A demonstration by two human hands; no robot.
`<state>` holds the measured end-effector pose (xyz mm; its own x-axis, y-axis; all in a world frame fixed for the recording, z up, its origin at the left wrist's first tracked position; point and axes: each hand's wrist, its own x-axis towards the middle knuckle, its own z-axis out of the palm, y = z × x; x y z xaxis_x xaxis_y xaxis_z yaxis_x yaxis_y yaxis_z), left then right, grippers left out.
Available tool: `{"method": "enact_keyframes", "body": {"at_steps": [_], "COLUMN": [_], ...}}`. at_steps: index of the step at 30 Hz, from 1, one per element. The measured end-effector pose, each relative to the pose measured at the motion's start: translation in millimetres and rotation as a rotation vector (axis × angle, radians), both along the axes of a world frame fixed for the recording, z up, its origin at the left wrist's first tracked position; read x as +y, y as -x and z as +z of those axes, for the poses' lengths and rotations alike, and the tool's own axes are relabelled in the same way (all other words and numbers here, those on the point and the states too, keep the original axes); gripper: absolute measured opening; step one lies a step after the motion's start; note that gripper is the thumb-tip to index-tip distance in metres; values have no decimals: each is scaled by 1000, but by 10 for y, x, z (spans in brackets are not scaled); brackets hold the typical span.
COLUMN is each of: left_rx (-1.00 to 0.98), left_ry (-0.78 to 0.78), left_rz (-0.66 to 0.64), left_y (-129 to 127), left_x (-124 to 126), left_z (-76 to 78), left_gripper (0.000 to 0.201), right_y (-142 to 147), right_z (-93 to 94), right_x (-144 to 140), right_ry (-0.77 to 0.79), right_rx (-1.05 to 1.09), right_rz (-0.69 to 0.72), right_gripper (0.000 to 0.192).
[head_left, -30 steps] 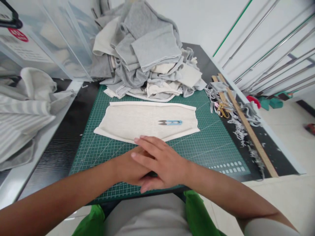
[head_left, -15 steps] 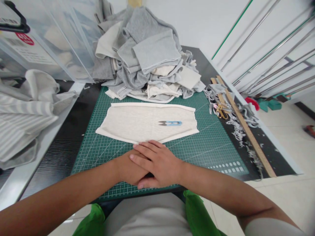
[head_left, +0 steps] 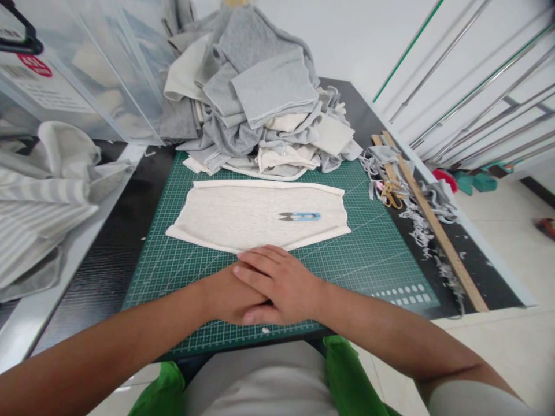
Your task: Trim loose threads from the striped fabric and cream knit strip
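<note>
Right hand lies flat on top of left hand, fingers loose, grasping nothing; left hand mostly covered, also empty. Both rest on green cutting mat at near desk edge. Cream fabric piece spread flat just beyond fingertips. Blue thread snips lie on fabric, ahead of right hand, apart from it. Heap of grey and cream cloth farther beyond.

Cream cloth panel flat on mat, snips atop
</note>
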<state>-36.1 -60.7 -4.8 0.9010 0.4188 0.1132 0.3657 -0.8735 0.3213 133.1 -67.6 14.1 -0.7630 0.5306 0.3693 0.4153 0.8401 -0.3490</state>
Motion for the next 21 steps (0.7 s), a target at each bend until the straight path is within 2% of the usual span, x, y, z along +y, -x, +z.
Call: {"method": "enact_keyframes", "body": {"at_steps": [2, 3, 6, 7, 10, 13, 17, 21], "left_rx": [-14, -23, -48, -52, -60, -48, -67, -137], "left_ry": [-30, -82, -196, -210, -205, -160, -90, -13], "left_rz": [-79, -127, -124, -91, 44, 150, 158, 131], "left_y": [-29, -38, -34, -22, 47, 134, 202, 216], "left_x": [44, 61, 92, 101, 154, 253, 374, 419], "left_z": [78, 116, 204, 222, 243, 225, 181, 157], "left_gripper": [41, 45, 44, 41, 34, 28, 19, 18], "right_y": [-94, -162, -424, -515, -732, -823, -802, -717], "right_z": [50, 75, 120, 123, 110, 108, 131, 174], "right_x": [137, 226, 518, 600, 748, 771, 750, 688], "right_ry": [-5, -5, -33, -14, 82, 97, 48, 30], "right_rx": [59, 68, 7, -68, -295, -402, -410, -250], "right_rz": [-108, -215, -540, -586, -537, -549, -557, -491], "right_gripper": [60, 49, 38, 40, 33, 23, 11, 11]}}
